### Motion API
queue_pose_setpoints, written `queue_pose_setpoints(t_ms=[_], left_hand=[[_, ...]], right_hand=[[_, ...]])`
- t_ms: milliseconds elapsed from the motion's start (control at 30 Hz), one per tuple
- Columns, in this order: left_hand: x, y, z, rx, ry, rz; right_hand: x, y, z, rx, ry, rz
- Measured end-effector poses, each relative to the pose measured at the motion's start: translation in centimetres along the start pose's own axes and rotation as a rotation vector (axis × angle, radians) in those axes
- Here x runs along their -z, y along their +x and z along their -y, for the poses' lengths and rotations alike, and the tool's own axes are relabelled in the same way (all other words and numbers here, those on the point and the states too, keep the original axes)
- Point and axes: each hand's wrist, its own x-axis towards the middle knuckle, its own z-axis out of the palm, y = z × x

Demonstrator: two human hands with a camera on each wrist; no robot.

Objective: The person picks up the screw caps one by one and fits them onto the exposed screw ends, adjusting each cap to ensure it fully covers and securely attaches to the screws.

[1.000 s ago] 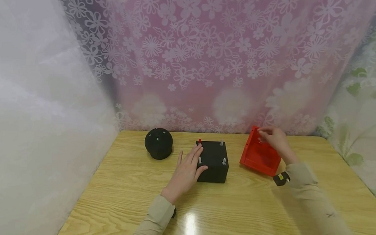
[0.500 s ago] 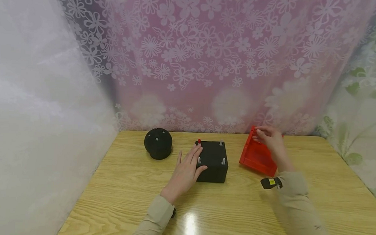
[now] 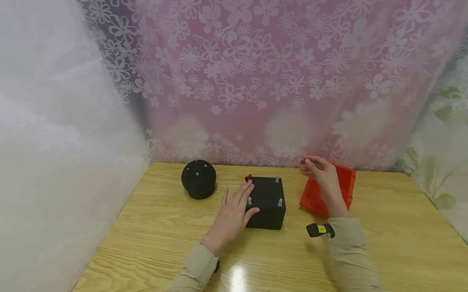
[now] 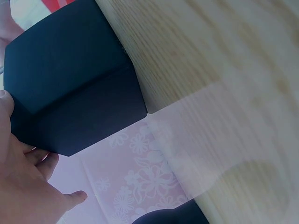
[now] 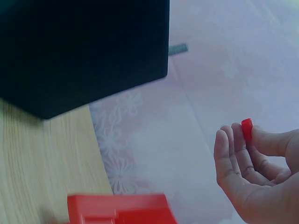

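A black box [image 3: 269,193] stands on the table, with threaded bolts [image 3: 280,202] upright at its top corners. A red nut [image 3: 250,176] sits at its far left corner. My left hand [image 3: 229,216] rests along the box's left side, fingers stretched out and thumb toward the front. Between thumb and fingertips my right hand [image 3: 325,180] pinches another small red nut [image 5: 246,129], raised above the red bin's far left side. That red bin [image 3: 345,184], partly covered by the right hand and wrist, tilts its opening toward me; its contents are hard to make out.
Left of the box stands a black round-topped object [image 3: 199,179] with several small metal bolt tips. The wooden table [image 3: 157,246] ends at a flowered pink curtain [image 3: 236,77] behind. Pale cloth [image 3: 56,135] hangs at the left side.
My right hand has come up out of the red bin and moved left, now showing a red nut in its fingertips. The left hand stays on the box.
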Motion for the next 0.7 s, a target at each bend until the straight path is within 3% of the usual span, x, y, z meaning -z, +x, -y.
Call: queue_pose_setpoints(t_ms=[300, 700], left_hand=[[-0.2, 0.1, 0.0, -0.009, -0.014, -0.008], [-0.2, 0.0, 0.1, 0.006, -0.016, 0.006]], right_hand=[[-1.8, -0.1, -0.2, -0.013, -0.047, -0.002], [-2.3, -0.5, -0.8, -0.036, -0.072, 0.044]])
